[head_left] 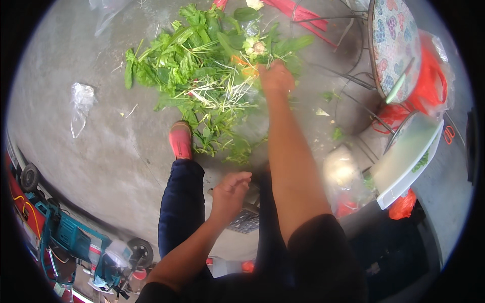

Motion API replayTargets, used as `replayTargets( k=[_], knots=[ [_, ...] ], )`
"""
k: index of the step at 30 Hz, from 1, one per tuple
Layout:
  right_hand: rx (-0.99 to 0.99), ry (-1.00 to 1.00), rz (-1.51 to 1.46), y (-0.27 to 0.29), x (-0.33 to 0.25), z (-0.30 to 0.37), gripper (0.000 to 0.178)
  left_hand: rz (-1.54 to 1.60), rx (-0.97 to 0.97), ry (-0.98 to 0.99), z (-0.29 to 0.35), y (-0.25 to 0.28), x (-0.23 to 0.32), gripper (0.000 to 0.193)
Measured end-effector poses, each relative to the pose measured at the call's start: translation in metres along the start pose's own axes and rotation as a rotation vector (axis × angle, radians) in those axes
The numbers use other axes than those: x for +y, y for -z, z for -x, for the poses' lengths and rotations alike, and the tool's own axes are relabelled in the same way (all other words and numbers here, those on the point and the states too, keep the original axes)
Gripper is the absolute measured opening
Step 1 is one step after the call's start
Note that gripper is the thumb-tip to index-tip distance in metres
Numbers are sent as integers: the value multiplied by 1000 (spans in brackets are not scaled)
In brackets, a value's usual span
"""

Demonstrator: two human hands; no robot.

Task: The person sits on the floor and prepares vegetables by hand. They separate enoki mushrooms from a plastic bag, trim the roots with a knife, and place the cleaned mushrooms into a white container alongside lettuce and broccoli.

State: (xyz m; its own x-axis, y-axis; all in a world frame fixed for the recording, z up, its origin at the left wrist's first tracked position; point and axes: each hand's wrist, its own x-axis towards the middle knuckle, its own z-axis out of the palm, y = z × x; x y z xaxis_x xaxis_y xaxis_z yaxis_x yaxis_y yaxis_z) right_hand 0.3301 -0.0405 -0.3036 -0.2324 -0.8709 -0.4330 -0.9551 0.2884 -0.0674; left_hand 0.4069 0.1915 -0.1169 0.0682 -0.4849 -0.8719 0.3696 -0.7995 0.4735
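A loose heap of leafy greens (187, 70), with thin pale stems (222, 93) strewn across it, lies on the concrete floor. My right hand (277, 78) reaches down to the heap's right side, its fingers curled. What they grip is hidden. Right beside those fingers are an orange strip (241, 62) and a pale cut vegetable stub (258, 48). Above my lap, my left hand (230, 198) hangs with loosely bent fingers apart and nothing in it. My pink shoe (181, 140) stands at the heap's near left edge.
A round patterned stool (396, 43) on metal legs stands at right, near a red bag (429, 81). Closer are a white tray (411, 171), a clear bag with pale contents (343, 169) and red scissors (448, 134). Crumpled plastic (82, 101) and a teal machine (76, 232) are at left.
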Motion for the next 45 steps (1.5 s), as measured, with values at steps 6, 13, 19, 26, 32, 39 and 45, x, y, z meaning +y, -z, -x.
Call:
replayTargets(
  k=[6, 13, 19, 26, 32, 39, 45],
  knots=[
    [126, 116, -560, 0, 51, 13, 20, -106, 32, -133, -8, 6, 4, 19],
    [-549, -338, -1667, 161, 57, 143, 13, 67, -75, -12, -2, -16, 68, 25],
    [-622, -240, -1608, 236, 84, 207, 15, 349, -233, 209, 32, -65, 140, 18],
    [-602, -169, -1565, 267, 123, 226, 15, 174, -260, 45, 57, -92, 138, 12],
    [-585, -110, -1650, 269, 175, 224, 26, 86, -231, -7, 85, -139, 111, 12],
    [-320, 46, -1423, 264, 231, 248, 24, -10, -257, 48, 107, -183, 88, 15],
    [-486, -127, -1542, 265, 281, 270, 22, -41, -283, -1, 122, -233, 86, 14]
  ],
)
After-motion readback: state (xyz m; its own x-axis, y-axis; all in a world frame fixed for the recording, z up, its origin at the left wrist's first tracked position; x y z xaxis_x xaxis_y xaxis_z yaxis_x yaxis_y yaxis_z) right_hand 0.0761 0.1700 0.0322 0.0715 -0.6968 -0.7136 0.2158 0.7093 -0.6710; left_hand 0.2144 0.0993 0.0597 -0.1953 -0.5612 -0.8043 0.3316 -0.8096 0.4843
